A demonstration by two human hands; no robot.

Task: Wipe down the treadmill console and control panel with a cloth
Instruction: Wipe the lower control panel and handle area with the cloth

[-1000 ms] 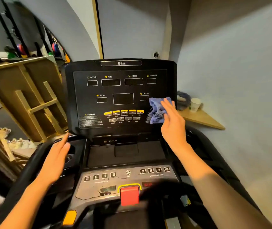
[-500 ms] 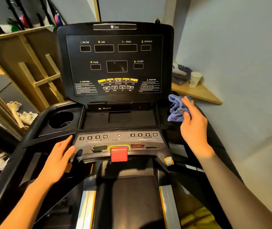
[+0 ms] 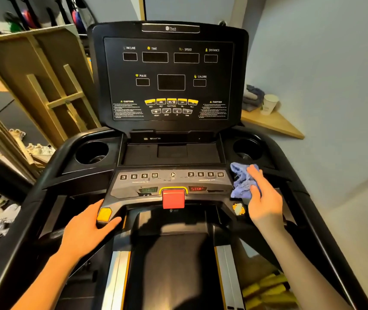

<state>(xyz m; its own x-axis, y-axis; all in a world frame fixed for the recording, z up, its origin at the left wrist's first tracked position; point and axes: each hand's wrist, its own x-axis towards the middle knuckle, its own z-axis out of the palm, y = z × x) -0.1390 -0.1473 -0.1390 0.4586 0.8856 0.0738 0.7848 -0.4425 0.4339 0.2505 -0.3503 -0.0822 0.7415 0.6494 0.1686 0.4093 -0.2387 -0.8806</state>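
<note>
Your right hand (image 3: 265, 198) lies flat on a crumpled blue cloth (image 3: 241, 182), fingers nearly straight, pressing it against the right end of the grey control panel (image 3: 171, 182), just beside the right-hand row of number keys marked 3, 6, 9, 12. Most of the cloth sticks out to the left of your fingers; your thumb lies over its lower edge. Your left hand (image 3: 89, 229) rests open on the black frame at the panel's lower left corner, fingers loosely extended and gripping nothing, with the fingertips right beside a yellow-orange button (image 3: 104, 214). Between your hands sits the red stop key (image 3: 173, 199), outlined in yellow, with a small lit display on either side of it. Above the panel there is a shallow black tray (image 3: 171, 153), flanked by a round cup holder (image 3: 91, 152) on the left and another (image 3: 246, 148) on the right, the second just above the cloth. Behind the tray rises the upright black console (image 3: 169, 79), its readout windows dark under the labels INCLINE, TIME, SPEED, DISTANCE, PULSE and CALORIE, with a row of yellow keys lower down. To the right, well apart from your hand, a wooden corner shelf (image 3: 274, 125) holds a white paper cup (image 3: 269, 104) and some folded fabric. To the left stand wooden frames (image 3: 44, 86).
</note>
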